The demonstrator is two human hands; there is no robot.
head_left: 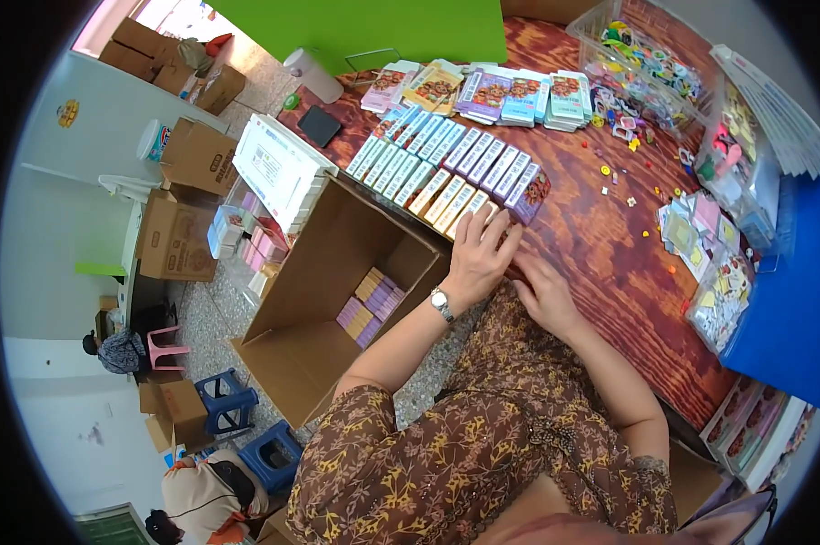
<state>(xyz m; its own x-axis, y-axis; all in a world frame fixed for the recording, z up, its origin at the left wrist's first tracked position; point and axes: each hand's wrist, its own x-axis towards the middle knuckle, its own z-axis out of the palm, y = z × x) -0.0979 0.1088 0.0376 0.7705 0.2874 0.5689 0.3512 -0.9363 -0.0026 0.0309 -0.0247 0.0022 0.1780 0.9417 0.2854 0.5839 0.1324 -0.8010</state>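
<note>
My left hand (481,254), with a watch (440,302) on its wrist, reaches over the near end of a row of small orange-edged boxes (448,202). Its fingers are spread and touch the end box; the thumb is hidden. Just right of it, my right hand (544,289) lies at the table edge, fingers stretched toward the left hand, tips partly hidden. Purple-edged boxes (502,168) stand in a row behind the orange ones. Teal-edged boxes (396,163) continue those rows to the left.
An open carton (287,313) below the table edge has small boxes (372,304) inside. Stacked cards (484,95) line the table's far side. Bins of small colourful pieces (632,64) stand at the right. A phone (319,126) and tumbler (313,75) are far left. Two other people are farther off.
</note>
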